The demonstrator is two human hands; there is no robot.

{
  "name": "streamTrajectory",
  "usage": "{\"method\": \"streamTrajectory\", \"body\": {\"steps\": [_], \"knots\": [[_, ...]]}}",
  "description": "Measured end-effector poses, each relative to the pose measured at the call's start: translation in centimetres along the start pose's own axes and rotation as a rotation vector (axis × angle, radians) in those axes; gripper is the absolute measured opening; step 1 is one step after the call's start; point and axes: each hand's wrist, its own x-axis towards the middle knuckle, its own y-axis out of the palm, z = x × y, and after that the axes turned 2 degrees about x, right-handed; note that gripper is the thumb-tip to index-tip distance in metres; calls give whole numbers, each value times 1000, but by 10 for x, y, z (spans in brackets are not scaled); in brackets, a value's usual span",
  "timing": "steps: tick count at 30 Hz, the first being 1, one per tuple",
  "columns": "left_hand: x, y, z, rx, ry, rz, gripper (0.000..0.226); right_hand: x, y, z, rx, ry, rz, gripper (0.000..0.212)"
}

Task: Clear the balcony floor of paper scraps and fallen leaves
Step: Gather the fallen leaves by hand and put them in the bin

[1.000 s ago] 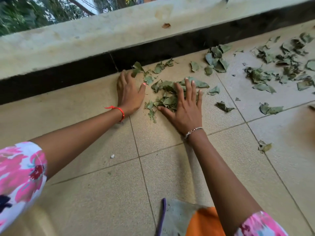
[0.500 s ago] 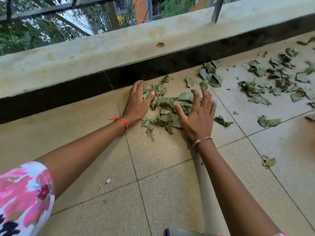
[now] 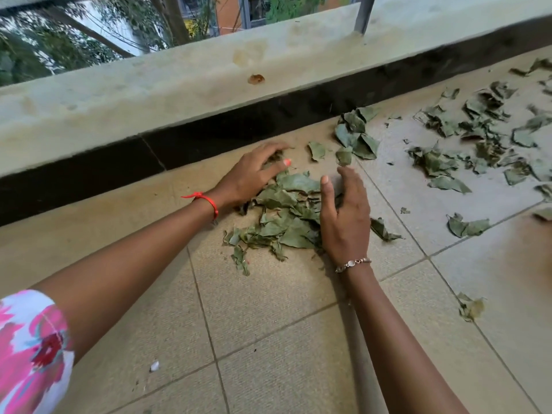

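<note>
A heap of dry green leaves [image 3: 286, 216] lies on the beige tiled balcony floor [image 3: 268, 309], close to the low wall. My left hand [image 3: 252, 176] rests on the heap's left far side, fingers arched down onto the leaves and thumb stretched out. On the heap's right side my right hand [image 3: 343, 216] stands on its edge, palm turned toward the leaves and fingers bent around their far end. The two hands enclose the heap without lifting it. A tiny white paper scrap [image 3: 154, 366] sits on the floor near my left sleeve.
Many more leaves [image 3: 478, 138] are scattered over the tiles to the right, with a small cluster [image 3: 355, 135] by the wall and single leaves [image 3: 470, 306] nearer me. A concrete ledge [image 3: 179, 85] with a dark base bounds the floor; a brown leaf [image 3: 256, 79] lies on it.
Both hands have swept inward, pushing loose leaves into one tighter heap. The right hand turned from flat onto its edge. The view tilted upward.
</note>
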Motion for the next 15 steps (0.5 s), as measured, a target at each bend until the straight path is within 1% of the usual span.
{"method": "streamTrajectory", "body": {"steps": [2,3,4,6,7,9,12,15], "knots": [[1,5,-4,-182,56,22,47,0,0,0,49,14,4,57],[0,8,-5,-232,71,-8,49,1,-1,-1,91,20,-14,52],[0,10,-4,-254,73,-48,51,1,-2,-1,135,25,-42,48],[0,11,-2,-254,59,-104,49,9,-7,1,219,30,-99,40],[0,11,-1,-238,54,-108,47,16,-11,3,240,33,-116,36],[1,12,1,-198,67,-81,50,41,-16,7,189,55,-124,35],[2,14,4,-144,89,-62,62,95,-20,2,9,106,-45,46],[3,15,6,-123,101,-72,63,140,-17,-15,-76,110,132,54]]}}
